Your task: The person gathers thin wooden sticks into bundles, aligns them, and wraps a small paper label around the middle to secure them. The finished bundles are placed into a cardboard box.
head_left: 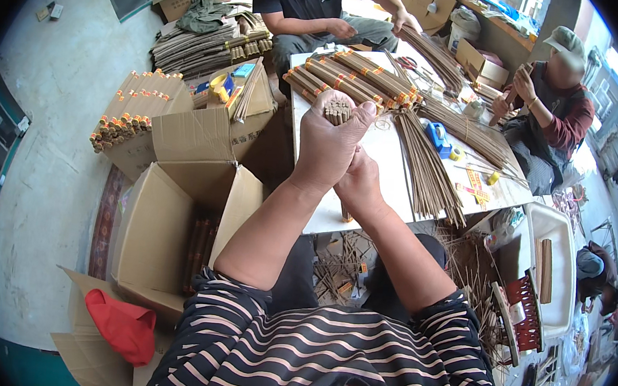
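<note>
Striped shirt [325, 349], left hand [328, 145] and right hand [360, 183] around stick bundle [337, 110]

Brown sticks [434, 171], white desk [391, 163]
Bundle bands [407, 96] are orange, the tape dispenser [438, 140] blue, the wearer's shirt [325, 345] black with pale stripes.

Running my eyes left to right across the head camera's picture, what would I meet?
Stacked bundles with orange bands, yellow roll, left hand and right hand together around a stick bundle, blue tape dispenser, white tub.
</note>
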Demonstrator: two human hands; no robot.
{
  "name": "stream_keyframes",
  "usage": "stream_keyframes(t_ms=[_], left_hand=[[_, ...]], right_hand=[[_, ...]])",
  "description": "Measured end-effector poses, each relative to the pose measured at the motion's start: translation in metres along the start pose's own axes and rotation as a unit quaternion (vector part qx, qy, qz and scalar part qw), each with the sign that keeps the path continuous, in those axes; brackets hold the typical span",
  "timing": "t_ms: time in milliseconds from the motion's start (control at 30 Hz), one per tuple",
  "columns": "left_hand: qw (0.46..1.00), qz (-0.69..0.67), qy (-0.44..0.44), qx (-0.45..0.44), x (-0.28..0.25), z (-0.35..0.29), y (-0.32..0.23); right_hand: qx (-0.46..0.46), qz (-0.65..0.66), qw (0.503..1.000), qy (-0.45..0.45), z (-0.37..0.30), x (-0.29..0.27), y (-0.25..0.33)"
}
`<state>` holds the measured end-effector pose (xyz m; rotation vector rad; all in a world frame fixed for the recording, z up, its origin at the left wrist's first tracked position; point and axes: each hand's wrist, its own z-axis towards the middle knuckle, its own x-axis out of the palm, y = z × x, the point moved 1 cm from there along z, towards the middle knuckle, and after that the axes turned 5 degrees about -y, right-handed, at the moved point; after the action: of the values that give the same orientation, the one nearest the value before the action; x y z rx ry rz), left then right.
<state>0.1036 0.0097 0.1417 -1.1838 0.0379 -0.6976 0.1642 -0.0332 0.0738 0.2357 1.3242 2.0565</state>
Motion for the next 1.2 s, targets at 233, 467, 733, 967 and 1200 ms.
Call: stream_keyframes(t_ms=[233, 467, 733, 967, 1200], left_hand=[[0.999, -0.009, -0.011, -0.040, 0.000, -0.003, 0.004], [0.993, 0.101, 0.021, 0.064, 0.003, -0.026, -0.009], [0.939, 0.302, 0.078, 0.146, -0.006, -0.036, -0.061], [0.903, 0.344, 0.256, 0.019, -0.023, -0.085, -0.013], [0.868, 0.122, 0.279, -0.392, -0.021, -0.128, -0.022]], right_hand=[[-0.001, 0.027, 0.999, 0.019, 0.003, 0.003, -0.015], [-0.062, -0.008, 0.998, -0.015, -0.014, 0.000, 0.009], [0.008, 0.296, 0.948, 0.115, -0.032, -0.053, 0.051], [-0.078, -0.089, 0.992, 0.040, -0.060, -0.064, 0.065], [-0.006, -0.014, 0.999, 0.035, -0.105, -0.072, 0.039]])
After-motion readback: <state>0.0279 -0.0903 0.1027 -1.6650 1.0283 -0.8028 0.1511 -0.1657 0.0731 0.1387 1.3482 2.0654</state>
